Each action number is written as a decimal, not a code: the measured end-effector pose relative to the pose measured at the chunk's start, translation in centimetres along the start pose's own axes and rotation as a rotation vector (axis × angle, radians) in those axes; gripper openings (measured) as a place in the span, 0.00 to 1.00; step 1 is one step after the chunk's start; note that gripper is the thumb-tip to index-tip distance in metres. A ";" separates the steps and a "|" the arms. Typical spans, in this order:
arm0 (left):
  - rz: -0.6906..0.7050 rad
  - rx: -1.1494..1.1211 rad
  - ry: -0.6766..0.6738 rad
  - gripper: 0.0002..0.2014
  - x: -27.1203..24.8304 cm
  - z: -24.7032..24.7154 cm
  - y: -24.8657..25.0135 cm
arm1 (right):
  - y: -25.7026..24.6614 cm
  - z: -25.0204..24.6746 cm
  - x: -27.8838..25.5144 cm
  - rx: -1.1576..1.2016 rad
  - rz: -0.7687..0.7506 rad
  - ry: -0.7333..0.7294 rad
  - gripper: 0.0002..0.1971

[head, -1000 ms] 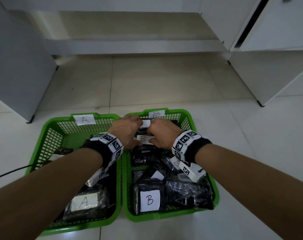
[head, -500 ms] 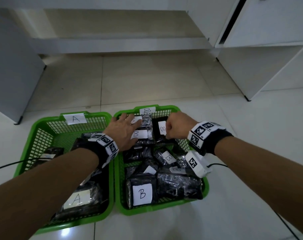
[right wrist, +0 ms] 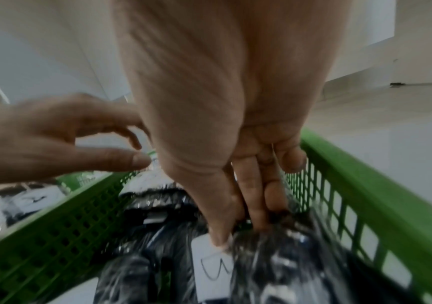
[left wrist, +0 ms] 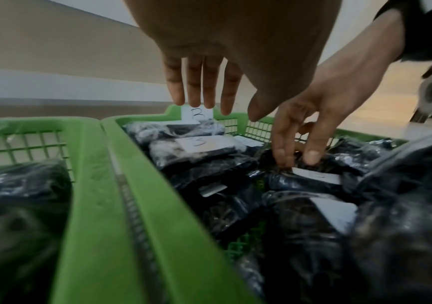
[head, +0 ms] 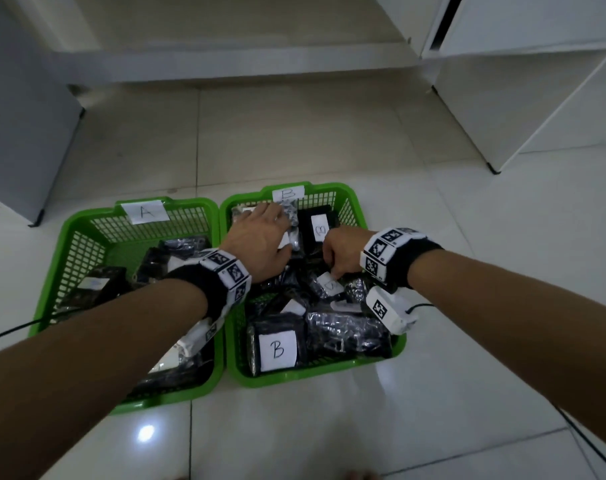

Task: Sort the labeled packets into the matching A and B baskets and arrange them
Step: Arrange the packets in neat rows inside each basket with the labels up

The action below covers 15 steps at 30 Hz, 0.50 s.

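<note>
Since a moment ago right hand (head: 343, 252) dropped back from far packets, now pinching a mid-basket packet (head: 329, 285) by its label; left hand (head: 260, 242) flat, fingers straight, over rear packets. Near: glossy white floor tiles (head: 329, 427). Green B basket (head: 315, 372) beside A basket (head: 86, 230). Beyond: white cabinets (head: 537, 81).

white tiled floor (head: 467, 341) | grey cabinet (head: 17, 116) | black cable (head: 7, 332)
</note>
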State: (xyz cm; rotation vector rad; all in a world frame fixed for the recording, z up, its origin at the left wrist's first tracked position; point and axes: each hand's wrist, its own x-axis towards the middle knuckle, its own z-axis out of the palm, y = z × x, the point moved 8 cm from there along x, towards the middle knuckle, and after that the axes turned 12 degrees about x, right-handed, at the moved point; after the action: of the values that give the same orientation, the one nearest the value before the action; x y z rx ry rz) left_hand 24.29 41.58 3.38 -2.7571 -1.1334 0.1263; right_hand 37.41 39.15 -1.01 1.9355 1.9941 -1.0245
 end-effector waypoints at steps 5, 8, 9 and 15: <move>0.038 -0.163 -0.029 0.13 -0.4 0.0 1.6 | -0.9 1.2 0.6 -0.055 0.028 -0.050 0.24; 0.011 -0.245 -0.131 0.11 -0.1 1.1 1.1 | -0.6 1.5 0.6 -0.015 0.061 -0.105 0.22; 0.011 -0.278 -0.180 0.11 -0.1 1.6 1.0 | -0.3 1.9 0.7 0.010 0.085 -0.137 0.21; 0.000 -0.340 -0.262 0.14 -0.2 2.7 0.6 | 0.5 2.7 0.5 0.086 0.133 -0.224 0.24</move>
State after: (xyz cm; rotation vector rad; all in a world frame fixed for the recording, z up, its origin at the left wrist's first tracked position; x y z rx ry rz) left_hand 24.19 41.33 0.64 -3.1091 -1.3275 0.3331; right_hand 36.93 37.98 -3.45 1.8713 1.7053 -1.2486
